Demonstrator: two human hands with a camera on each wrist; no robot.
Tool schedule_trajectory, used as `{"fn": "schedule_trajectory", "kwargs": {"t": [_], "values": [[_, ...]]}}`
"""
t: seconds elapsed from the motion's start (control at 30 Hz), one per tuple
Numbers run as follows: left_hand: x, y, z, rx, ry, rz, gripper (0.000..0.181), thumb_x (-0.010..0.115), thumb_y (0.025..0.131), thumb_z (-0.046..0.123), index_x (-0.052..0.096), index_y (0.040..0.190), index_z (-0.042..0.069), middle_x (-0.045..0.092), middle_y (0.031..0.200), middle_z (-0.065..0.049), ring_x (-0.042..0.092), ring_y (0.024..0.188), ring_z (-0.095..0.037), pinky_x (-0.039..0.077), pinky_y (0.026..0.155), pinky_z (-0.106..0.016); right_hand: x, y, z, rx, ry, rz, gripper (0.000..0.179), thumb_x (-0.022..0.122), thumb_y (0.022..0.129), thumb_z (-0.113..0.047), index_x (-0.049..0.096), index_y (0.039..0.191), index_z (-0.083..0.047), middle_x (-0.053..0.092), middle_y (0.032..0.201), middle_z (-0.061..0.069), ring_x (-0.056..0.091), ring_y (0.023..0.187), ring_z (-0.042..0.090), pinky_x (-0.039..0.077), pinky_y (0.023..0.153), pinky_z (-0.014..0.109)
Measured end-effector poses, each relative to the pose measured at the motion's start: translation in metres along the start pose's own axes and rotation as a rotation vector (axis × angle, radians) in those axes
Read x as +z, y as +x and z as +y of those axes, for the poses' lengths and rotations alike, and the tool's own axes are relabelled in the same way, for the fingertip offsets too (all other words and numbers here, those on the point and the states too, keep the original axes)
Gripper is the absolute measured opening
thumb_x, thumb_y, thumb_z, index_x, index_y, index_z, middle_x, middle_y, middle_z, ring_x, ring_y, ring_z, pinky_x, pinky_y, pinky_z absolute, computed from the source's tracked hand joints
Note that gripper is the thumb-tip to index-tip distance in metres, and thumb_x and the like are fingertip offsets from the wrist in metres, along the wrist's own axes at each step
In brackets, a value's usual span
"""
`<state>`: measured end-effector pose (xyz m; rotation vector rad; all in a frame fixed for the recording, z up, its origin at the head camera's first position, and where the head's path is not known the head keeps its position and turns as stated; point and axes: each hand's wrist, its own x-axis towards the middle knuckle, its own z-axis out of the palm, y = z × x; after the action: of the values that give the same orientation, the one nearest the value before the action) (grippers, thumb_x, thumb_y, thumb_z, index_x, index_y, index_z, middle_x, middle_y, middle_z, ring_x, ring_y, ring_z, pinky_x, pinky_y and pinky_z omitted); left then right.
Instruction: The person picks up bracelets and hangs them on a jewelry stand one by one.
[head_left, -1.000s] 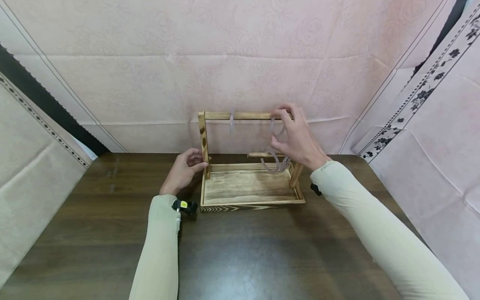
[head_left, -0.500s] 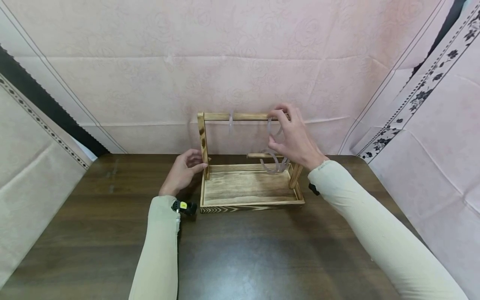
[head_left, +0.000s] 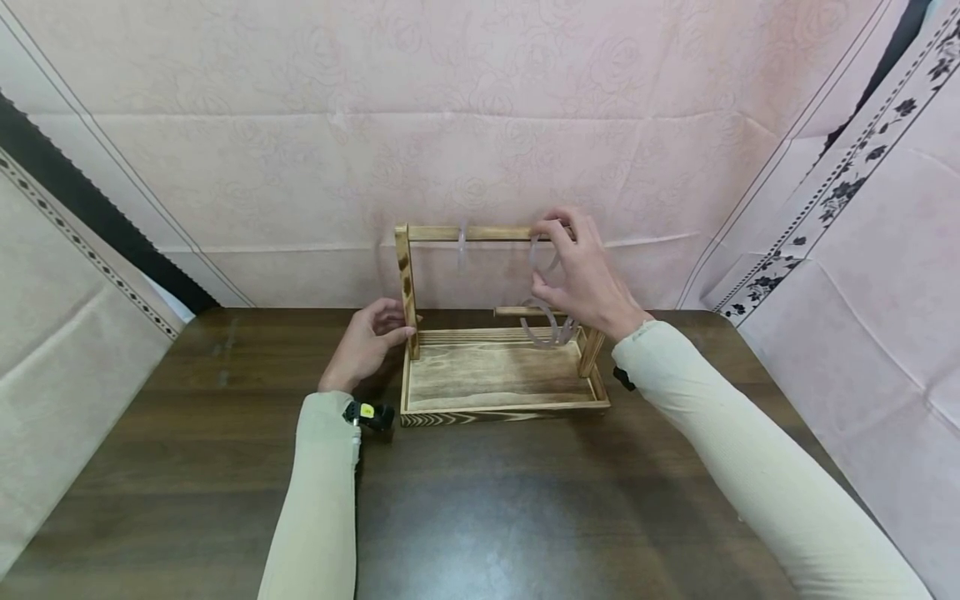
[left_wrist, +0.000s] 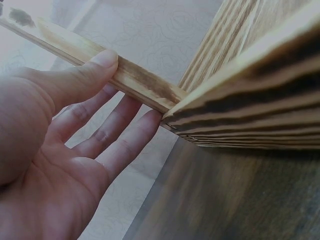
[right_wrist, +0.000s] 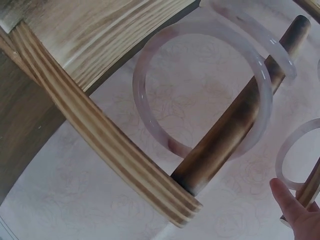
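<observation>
A wooden bangle rack, with a tray base [head_left: 495, 375] and a raised top bar [head_left: 495, 234], stands at the table's far edge. My left hand [head_left: 363, 342] holds its left post [head_left: 406, 275]; in the left wrist view the thumb [left_wrist: 102, 62] lies on one face, fingertips behind. At the top bar's right part, my right hand [head_left: 588, 275] pinches a translucent pale-lilac bangle [head_left: 534, 254] that rings the bar. Another bangle [head_left: 462, 246] hangs left of it. Two more, including a near bangle [right_wrist: 140, 90], hang on the lower peg [right_wrist: 225, 135].
The rack's right post [right_wrist: 105, 135] rises beneath my right wrist. A brown wooden table [head_left: 480, 508] extends toward me. Pale patterned cloth [head_left: 480, 108] hangs close behind the rack and along both sides.
My right hand has slid slightly left along the top bar, taking the bangle with it. The left hand keeps its place on the post.
</observation>
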<state>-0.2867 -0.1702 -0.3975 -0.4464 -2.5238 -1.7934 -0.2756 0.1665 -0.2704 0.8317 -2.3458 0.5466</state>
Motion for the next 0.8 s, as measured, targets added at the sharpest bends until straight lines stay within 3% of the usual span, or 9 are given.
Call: {"fn": "schedule_trajectory", "kwargs": {"t": [0.8], "values": [[-0.001,0.000,0.000,-0.017,-0.012,-0.006,0.035,0.069,0.098,0.012,0.058,0.130,0.001,0.067,0.133,-0.019,0.064,0.122,-0.030,0.050,0.087,-0.017,0.007,0.006,-0.010,-0.029,-0.004,0.004,0.052,0.080,0.079,-0.009,0.057,0.126,-0.009,0.050,0.136,0.015,0.048,0.125,0.033,0.038,0.108,0.051]]}}
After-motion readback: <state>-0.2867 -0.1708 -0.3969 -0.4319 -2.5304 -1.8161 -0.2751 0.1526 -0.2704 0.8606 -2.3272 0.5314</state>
